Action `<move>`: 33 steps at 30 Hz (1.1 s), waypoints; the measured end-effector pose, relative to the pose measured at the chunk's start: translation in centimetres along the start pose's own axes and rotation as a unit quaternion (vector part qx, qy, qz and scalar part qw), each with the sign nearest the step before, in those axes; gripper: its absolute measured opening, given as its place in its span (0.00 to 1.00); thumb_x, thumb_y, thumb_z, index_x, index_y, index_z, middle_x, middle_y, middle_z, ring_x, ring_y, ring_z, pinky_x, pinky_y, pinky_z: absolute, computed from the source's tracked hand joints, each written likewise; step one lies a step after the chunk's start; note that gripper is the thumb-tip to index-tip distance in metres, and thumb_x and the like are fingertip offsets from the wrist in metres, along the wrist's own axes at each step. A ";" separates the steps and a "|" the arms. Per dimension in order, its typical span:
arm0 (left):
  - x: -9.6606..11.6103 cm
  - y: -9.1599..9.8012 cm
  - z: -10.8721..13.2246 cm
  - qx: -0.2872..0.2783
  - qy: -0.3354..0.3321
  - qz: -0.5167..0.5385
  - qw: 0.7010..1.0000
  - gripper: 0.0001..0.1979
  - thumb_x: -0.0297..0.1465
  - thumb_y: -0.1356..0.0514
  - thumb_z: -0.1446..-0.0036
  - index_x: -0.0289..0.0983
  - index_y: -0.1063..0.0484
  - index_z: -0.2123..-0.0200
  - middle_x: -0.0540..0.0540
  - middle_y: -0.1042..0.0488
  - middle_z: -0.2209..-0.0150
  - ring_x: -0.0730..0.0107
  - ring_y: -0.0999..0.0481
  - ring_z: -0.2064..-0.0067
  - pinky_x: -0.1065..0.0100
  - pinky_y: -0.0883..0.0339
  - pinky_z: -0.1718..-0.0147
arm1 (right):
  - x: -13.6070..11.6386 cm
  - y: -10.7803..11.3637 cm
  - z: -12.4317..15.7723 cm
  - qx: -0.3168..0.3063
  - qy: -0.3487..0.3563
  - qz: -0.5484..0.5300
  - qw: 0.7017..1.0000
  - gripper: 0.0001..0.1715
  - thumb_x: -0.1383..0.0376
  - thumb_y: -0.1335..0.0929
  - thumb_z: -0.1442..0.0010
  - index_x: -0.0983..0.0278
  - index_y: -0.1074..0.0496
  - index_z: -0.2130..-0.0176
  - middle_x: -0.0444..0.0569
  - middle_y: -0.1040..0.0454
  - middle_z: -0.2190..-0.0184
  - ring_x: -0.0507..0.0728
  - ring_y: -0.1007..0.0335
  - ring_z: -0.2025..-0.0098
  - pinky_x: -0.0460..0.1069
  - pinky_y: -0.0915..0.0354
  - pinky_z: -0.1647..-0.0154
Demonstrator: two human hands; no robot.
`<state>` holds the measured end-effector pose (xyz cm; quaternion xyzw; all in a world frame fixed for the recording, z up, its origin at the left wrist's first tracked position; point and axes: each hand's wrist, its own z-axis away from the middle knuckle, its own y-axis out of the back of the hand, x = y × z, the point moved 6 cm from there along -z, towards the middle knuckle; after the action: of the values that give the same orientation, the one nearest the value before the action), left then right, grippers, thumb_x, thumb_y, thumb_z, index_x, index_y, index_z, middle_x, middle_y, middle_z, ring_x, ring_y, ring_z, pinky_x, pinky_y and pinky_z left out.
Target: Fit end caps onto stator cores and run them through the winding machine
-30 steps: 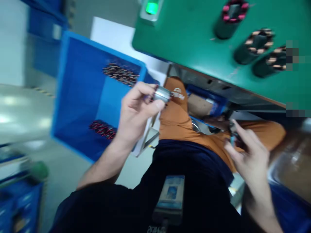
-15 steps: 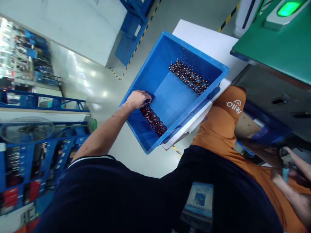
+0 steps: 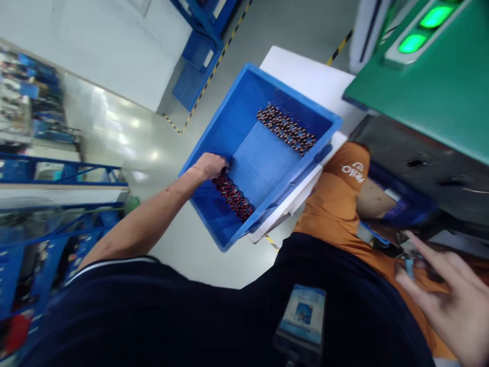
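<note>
Work at a row's end, as viewed from beside the person. Left hand (image 3: 209,165) reaches over the outer long wall of a blue bin (image 3: 260,155), near its left-hand corner, and meets the end of a row of red-flecked parts (image 3: 235,200). That row runs along one short wall; copper-flecked parts (image 3: 286,131) line the opposite short wall, with the bin's floor showing between the two groups. The bin rests on a white table (image 3: 301,71), near one corner of a green table (image 3: 439,97). Left grip: fingers bent and drawn together; whether they have hold of a part cannot be told, since the knuckles cover the fingertips. Right grip: thumb and forefinger of the right hand (image 3: 453,295) stand apart, with a small tool (image 3: 409,266), pale blue at the handle and blurred, apparently held between them. Step in hand, by judgement: handling of one part at the row's outer end; setting down and taking up look alike from here. Next move, by judgement: it calls for a straight upward lift, clear of the wall, without tipping the neighbouring parts.
</note>
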<state>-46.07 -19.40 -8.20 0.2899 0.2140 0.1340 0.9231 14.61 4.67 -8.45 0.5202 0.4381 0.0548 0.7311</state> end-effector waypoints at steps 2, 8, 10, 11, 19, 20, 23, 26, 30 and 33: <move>2.1 4.6 0.8 0.052 -0.018 0.007 0.998 0.18 0.32 0.28 0.22 0.37 0.15 0.33 0.38 0.12 0.34 0.49 0.11 0.35 0.52 0.16 0.34 | -1.5 0.3 -0.1 0.000 0.046 -0.037 0.998 0.35 0.51 0.25 0.19 0.49 0.22 0.19 0.45 0.22 0.59 0.57 0.18 0.63 0.52 0.22 0.57; 14.1 24.1 3.5 0.426 -0.223 0.161 0.862 0.35 0.60 0.35 0.19 0.43 0.24 0.24 0.42 0.21 0.26 0.47 0.22 0.24 0.49 0.30 0.17 | -2.6 1.3 0.0 -0.011 0.010 -0.103 0.995 0.33 0.64 0.24 0.24 0.61 0.17 0.24 0.45 0.26 0.59 0.56 0.21 0.61 0.50 0.19 0.52; 20.7 29.3 4.8 0.462 -0.356 0.209 0.785 0.44 0.66 0.25 0.32 0.41 0.23 0.29 0.41 0.20 0.30 0.49 0.20 0.31 0.45 0.25 0.20 | -2.7 2.0 0.3 -0.004 0.005 -0.104 0.995 0.35 0.67 0.24 0.27 0.61 0.16 0.24 0.44 0.27 0.60 0.56 0.21 0.61 0.50 0.18 0.52; 23.9 31.3 5.3 0.461 -0.397 0.223 0.761 0.43 0.63 0.21 0.35 0.43 0.23 0.29 0.41 0.20 0.30 0.49 0.20 0.32 0.45 0.24 0.21 | -2.8 2.4 0.5 0.002 0.004 -0.102 0.995 0.37 0.68 0.24 0.28 0.61 0.16 0.24 0.44 0.27 0.60 0.56 0.21 0.60 0.50 0.18 0.52; 37.3 34.7 3.2 0.400 -0.448 0.241 0.763 0.15 0.50 0.30 0.24 0.46 0.17 0.49 0.44 0.13 0.41 0.44 0.17 0.36 0.42 0.22 0.27 | -1.2 4.7 4.7 0.065 -0.035 -0.137 0.988 0.36 0.67 0.22 0.27 0.59 0.17 0.23 0.43 0.26 0.61 0.55 0.24 0.63 0.49 0.19 0.57; 37.0 34.5 2.7 0.421 -0.445 0.263 0.746 0.16 0.52 0.30 0.25 0.46 0.18 0.52 0.45 0.13 0.44 0.49 0.18 0.40 0.44 0.21 0.30 | -0.9 4.8 5.3 0.076 -0.043 -0.146 0.985 0.36 0.67 0.22 0.27 0.59 0.17 0.23 0.43 0.26 0.61 0.55 0.25 0.64 0.49 0.20 0.59; 35.5 32.7 4.2 0.536 -0.442 0.340 0.634 0.21 0.54 0.27 0.26 0.44 0.22 0.57 0.50 0.19 0.54 0.67 0.26 0.54 0.55 0.17 0.47 | -0.1 4.7 6.6 0.106 -0.077 -0.171 0.977 0.36 0.68 0.24 0.25 0.59 0.18 0.22 0.42 0.27 0.62 0.55 0.27 0.64 0.49 0.22 0.60; 35.7 28.8 9.9 0.587 -0.481 0.365 0.540 0.13 0.44 0.26 0.27 0.43 0.23 0.56 0.49 0.20 0.52 0.69 0.24 0.55 0.56 0.19 0.59 | -0.2 4.9 7.1 0.117 -0.102 -0.205 0.967 0.36 0.67 0.27 0.21 0.57 0.21 0.20 0.44 0.25 0.60 0.56 0.25 0.61 0.51 0.22 0.57; 38.4 23.9 16.2 0.478 -0.478 0.395 0.622 0.07 0.35 0.27 0.29 0.49 0.23 0.55 0.46 0.16 0.47 0.56 0.14 0.47 0.48 0.14 0.55 | -1.9 6.3 6.2 0.116 -0.088 -0.259 0.955 0.37 0.67 0.30 0.18 0.51 0.23 0.17 0.48 0.21 0.55 0.60 0.22 0.54 0.55 0.22 0.53; 39.8 21.9 18.1 0.457 -0.503 0.392 0.620 0.09 0.39 0.24 0.29 0.51 0.22 0.54 0.46 0.16 0.49 0.56 0.12 0.49 0.48 0.12 0.57 | -3.2 7.4 5.0 0.120 -0.062 -0.285 0.949 0.42 0.70 0.31 0.20 0.47 0.25 0.16 0.48 0.19 0.51 0.60 0.22 0.51 0.57 0.20 0.47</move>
<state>-5.52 4.16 5.50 0.7531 -0.3840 0.2014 0.4947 18.96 2.75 -0.18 0.4599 0.5252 -0.2414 0.6741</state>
